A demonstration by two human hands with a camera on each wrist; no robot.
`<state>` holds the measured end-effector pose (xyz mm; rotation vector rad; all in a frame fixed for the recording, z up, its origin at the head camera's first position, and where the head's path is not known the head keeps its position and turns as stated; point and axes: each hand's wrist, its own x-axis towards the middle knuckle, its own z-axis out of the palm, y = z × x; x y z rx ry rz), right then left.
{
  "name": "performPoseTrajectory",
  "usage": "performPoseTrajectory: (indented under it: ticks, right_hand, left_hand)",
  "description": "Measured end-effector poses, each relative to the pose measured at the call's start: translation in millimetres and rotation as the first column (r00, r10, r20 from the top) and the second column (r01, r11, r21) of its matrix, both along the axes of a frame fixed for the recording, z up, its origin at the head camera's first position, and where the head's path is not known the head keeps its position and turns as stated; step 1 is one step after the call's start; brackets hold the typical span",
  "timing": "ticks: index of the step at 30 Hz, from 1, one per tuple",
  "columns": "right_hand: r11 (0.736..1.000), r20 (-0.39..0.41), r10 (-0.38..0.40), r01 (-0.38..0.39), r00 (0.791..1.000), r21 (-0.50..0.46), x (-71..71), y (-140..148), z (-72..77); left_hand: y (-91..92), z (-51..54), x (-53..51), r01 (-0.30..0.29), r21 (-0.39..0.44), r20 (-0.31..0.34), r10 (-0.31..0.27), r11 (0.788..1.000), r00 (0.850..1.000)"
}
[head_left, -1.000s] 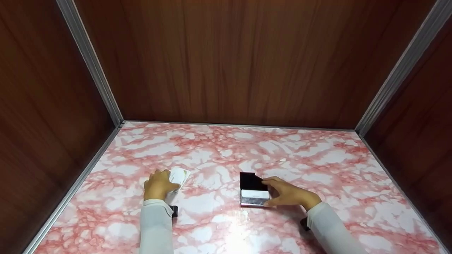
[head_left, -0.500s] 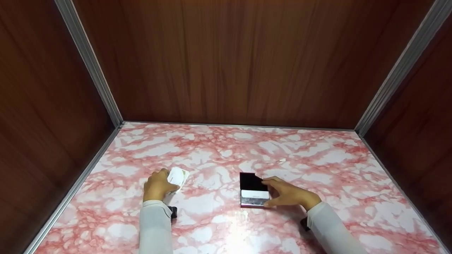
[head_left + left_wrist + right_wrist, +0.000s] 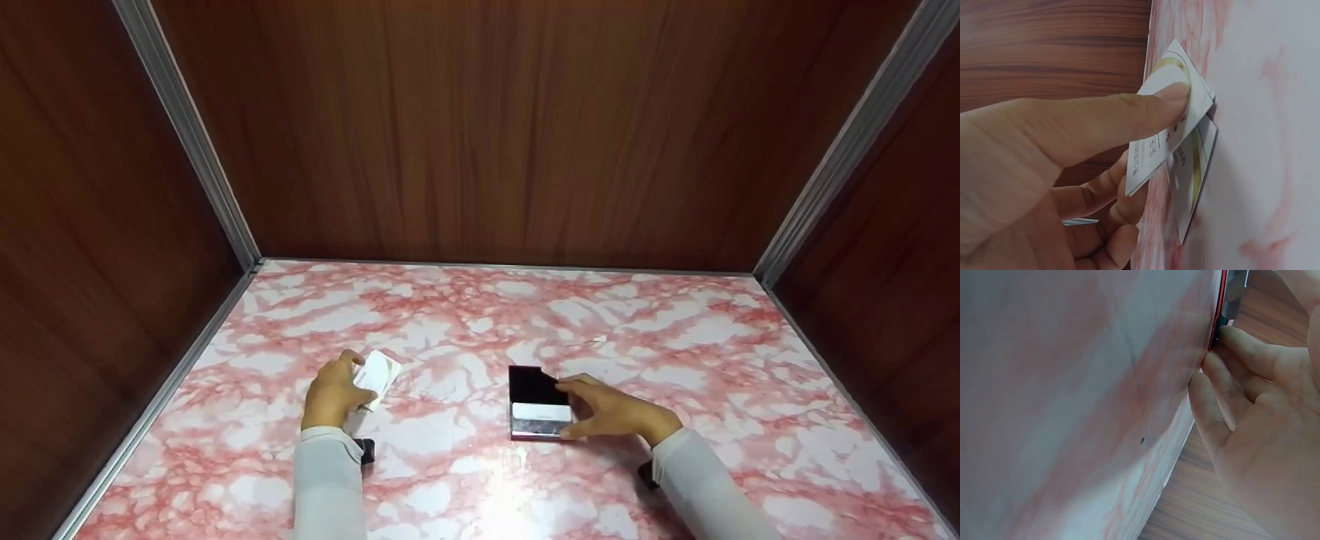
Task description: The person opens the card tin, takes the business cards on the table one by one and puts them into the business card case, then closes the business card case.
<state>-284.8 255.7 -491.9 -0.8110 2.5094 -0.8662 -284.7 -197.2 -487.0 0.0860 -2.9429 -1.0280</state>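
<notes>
My left hand [image 3: 334, 390] pinches white business cards [image 3: 379, 375] just over the marbled tabletop. In the left wrist view the thumb lies across the upper card [image 3: 1162, 107], which has a gold curve and small print, and the other fingers curl behind. A lower card [image 3: 1193, 169] fans out beneath it, close to the table. My right hand [image 3: 611, 409] grips the right edge of a flat black card case [image 3: 536, 384] with a silver band, thumb at the near corner. That case lies on the table; only its edge [image 3: 1223, 304] shows in the right wrist view.
The pink-and-white marbled tabletop [image 3: 465, 330] is bounded by dark wood panels [image 3: 480, 135] at the back and both sides, with grey metal strips at the corners. A tiny pale scrap [image 3: 600, 339] lies beyond the right hand.
My left hand has shifted slightly left and the cards in it have turned and moved a little farther from me. The right hand and the card case have stayed put.
</notes>
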Motion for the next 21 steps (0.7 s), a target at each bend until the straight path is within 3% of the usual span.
performPoseTrajectory:
  ticks: [11, 21]
  right_hand:
    - [1.0, 0.004, -0.006, 0.006, 1.0, 0.005, -0.4, -0.4, -1.9]
    - [1.0, 0.016, -0.013, 0.013, 1.0, -0.006, 0.2, 0.2, -1.9]
  left_hand:
    - [-4.1, 1.3, 1.9, -0.053, 0.007, 0.009, 0.053, 0.999, 0.999]
    - [-4.7, 0.5, 1.9, -0.065, 0.014, -0.015, 0.065, 0.998, 0.998]
